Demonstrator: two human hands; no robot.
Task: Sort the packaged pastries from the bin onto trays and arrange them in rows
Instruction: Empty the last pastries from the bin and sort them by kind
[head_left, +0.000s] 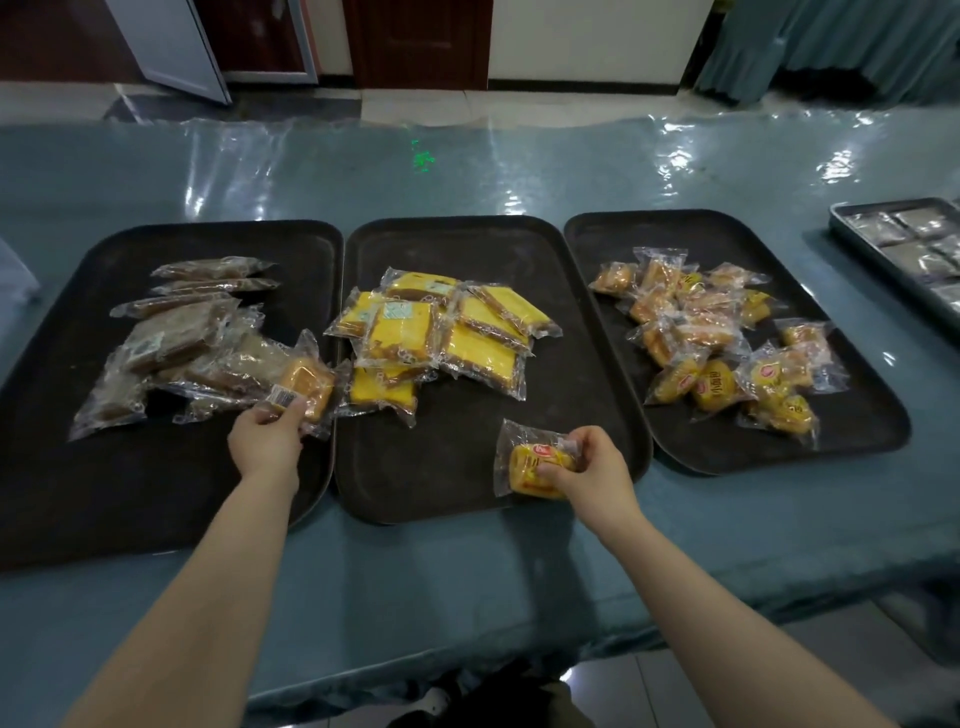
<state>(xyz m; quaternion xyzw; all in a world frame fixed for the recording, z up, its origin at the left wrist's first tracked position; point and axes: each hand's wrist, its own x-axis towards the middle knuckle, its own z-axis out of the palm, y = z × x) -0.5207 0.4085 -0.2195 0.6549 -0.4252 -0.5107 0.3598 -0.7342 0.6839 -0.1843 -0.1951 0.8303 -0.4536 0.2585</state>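
The left hand (267, 436) pinches a clear-wrapped golden bun (307, 387) by its near edge, holding it over the seam between the left tray (130, 499) and the middle tray (441, 467). The right hand (589, 467) curls its fingers around a small yellow-wrapped cake (535, 467) at the near right corner of the middle tray. Beyond the left hand, a loose pile of brown cake slices (171, 343) in clear wrap covers the left tray. The middle tray carries a heap of flat yellow sponge-cake packs (441, 332). The right tray (857, 415) holds a scattered cluster of small packaged buns (717, 343). All three dark trays sit side by side on the blue, plastic-covered counter (467, 597). At the far right edge, a metal tray (857, 234) holds silvery packets.
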